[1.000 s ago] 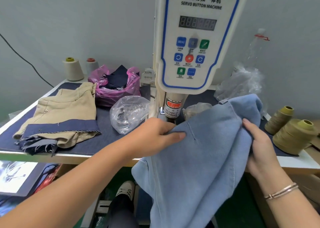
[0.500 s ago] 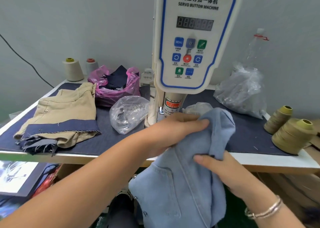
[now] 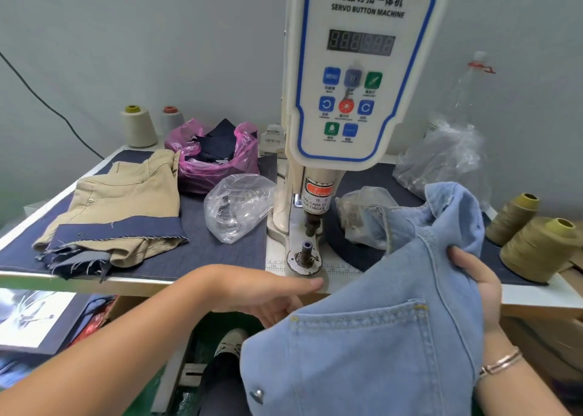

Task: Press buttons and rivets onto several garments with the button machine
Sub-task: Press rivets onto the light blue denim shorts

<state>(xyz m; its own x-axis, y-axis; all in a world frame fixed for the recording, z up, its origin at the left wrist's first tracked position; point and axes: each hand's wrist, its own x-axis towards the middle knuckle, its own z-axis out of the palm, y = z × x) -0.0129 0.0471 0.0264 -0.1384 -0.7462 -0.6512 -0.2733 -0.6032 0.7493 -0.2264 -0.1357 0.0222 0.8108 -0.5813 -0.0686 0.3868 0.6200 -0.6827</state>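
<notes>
the light blue denim garment (image 3: 378, 336) hangs in front of the table (image 3: 195, 281), bunched up to the right of the button machine (image 3: 359, 74). the right hand (image 3: 476, 283) has its grip clenched on a fold of it, thumb on top; the left hand (image 3: 268, 289) reaches under its left edge with fingers fairly straight, though whether they grasp cloth i cannot tell. the lower die post (image 3: 306, 251) stands bare, up and left of the denim, nearer the left hand, so the cloth probably has to travel leftward and up onto it
</notes>
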